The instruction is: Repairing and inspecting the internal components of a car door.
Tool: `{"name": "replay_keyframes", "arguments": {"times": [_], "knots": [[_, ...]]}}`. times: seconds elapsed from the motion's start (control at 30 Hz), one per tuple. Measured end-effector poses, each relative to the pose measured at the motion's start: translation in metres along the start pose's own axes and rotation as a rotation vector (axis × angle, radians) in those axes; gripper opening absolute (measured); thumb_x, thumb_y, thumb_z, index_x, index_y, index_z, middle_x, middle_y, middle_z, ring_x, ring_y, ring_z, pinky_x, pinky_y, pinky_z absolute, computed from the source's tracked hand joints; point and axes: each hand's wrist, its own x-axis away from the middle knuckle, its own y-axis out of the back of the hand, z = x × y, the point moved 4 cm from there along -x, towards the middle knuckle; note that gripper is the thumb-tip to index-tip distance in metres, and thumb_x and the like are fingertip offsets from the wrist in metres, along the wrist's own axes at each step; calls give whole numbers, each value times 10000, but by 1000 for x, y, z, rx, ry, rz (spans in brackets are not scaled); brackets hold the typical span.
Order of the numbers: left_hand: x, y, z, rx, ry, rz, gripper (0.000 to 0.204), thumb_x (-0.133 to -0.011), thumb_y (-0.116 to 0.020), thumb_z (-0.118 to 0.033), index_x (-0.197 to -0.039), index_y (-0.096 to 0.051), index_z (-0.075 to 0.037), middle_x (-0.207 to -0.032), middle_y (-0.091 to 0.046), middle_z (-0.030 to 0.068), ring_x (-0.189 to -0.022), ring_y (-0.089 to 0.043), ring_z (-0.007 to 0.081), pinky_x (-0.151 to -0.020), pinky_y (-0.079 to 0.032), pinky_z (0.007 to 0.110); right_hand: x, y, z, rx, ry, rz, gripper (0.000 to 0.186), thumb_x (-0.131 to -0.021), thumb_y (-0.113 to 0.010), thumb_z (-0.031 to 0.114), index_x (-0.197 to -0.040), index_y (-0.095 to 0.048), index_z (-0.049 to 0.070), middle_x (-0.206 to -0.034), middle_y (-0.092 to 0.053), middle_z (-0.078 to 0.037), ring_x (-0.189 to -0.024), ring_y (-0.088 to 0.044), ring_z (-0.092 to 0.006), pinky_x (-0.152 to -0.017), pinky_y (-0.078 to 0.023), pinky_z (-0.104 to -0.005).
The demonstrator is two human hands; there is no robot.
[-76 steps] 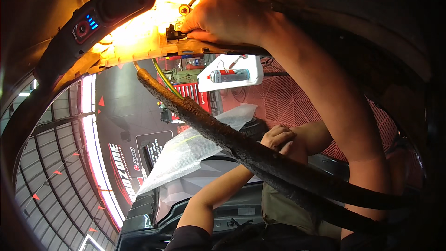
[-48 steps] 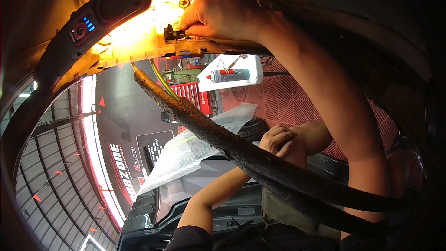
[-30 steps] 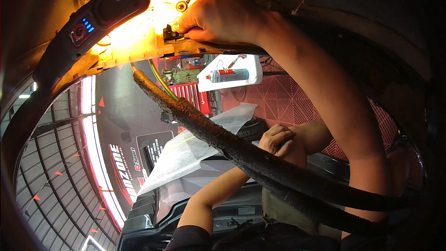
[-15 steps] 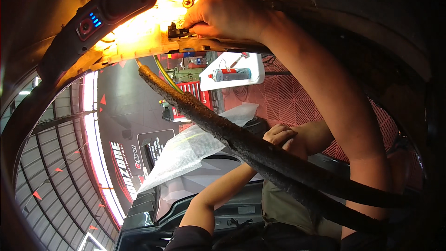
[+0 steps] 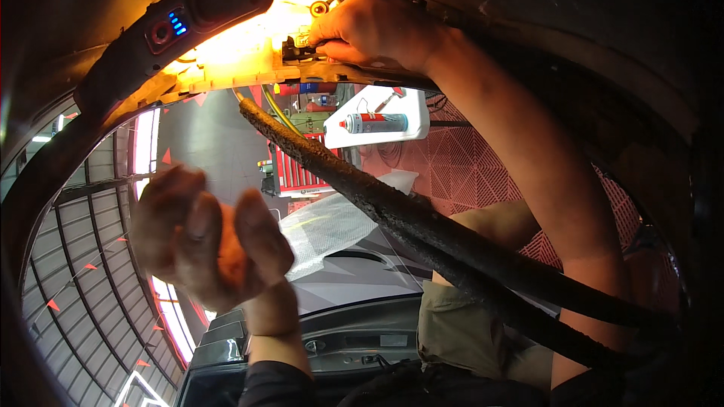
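Observation:
My right hand [image 5: 377, 30] reaches up to the brightly lit part of the car's interior structure. Its thumb and fingers are pinched together beside a small dark clip-like part [image 5: 296, 50]; what lies between the fingertips is hidden. A brass-coloured round fitting [image 5: 319, 8] sits just above that hand. My left hand [image 5: 215, 241] is raised at left, somewhat blurred, its fingers loosely curled and apart, with nothing visible in it. Over it, a black work light [image 5: 181, 22] with blue indicator lights rests against the glowing panel [image 5: 237, 53].
Thick dark wrapped cables [image 5: 422, 230] cross from the panel to the lower right, in front of my legs. A yellow-green wire [image 5: 279, 113] runs beside them. Beyond the opening are a white table [image 5: 415, 113] with a spray can [image 5: 375, 122], a red tool chest [image 5: 298, 169] and a translucent sheet [image 5: 332, 226].
My left hand has left my knee and risen to the left, below the work light. The right hand keeps its pinch by the clip. The view has shifted slightly.

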Motion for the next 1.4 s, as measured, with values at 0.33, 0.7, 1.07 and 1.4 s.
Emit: {"name": "replay_keyframes", "arguments": {"times": [0.33, 0.7, 1.07, 1.4], "knots": [[-92, -26, 61, -372, -362, 753, 522, -863, -782, -245, -1334, -625, -84, -1337, -639, 96, -1248, -589, 304, -1013, -481, 421, 0, 1, -1, -71, -44, 3, 187, -863, -695, 191, -765, -626, 47, -708, -639, -180, -703, -670, -362, -657, -532, -443], [-62, -40, 71, -496, -231, 691, 459, -949, -686, -259, -1371, -600, -102, -1335, -623, 118, -1213, -600, 316, -956, -534, 441, 1, 1, 1, 22, -16, 25, 165, -867, -715, 204, -987, -739, 94, -777, -692, -156, -729, -685, -334, -690, -548, -430], [-57, -43, 54, -145, -249, 898, 488, -917, -651, -131, -1400, -585, -125, -1304, -615, 99, -1184, -580, 305, -1022, -462, 458, -2, 1, -4, 8, -83, -10, 108, -772, -620, 88, -770, -664, -10, -695, -659, -216, -642, -676, -348, -582, -541, -454], [-48, -59, 53, -237, -286, 874, 556, -907, -597, -78, -1452, -552, -177, -1293, -624, 66, -1162, -581, 265, -1043, -414, 450, -1, -4, -6, 92, 16, -38, 105, -698, -690, 69, -749, -648, -14, -759, -672, -240, -697, -687, -365, -631, -560, -427]]}}
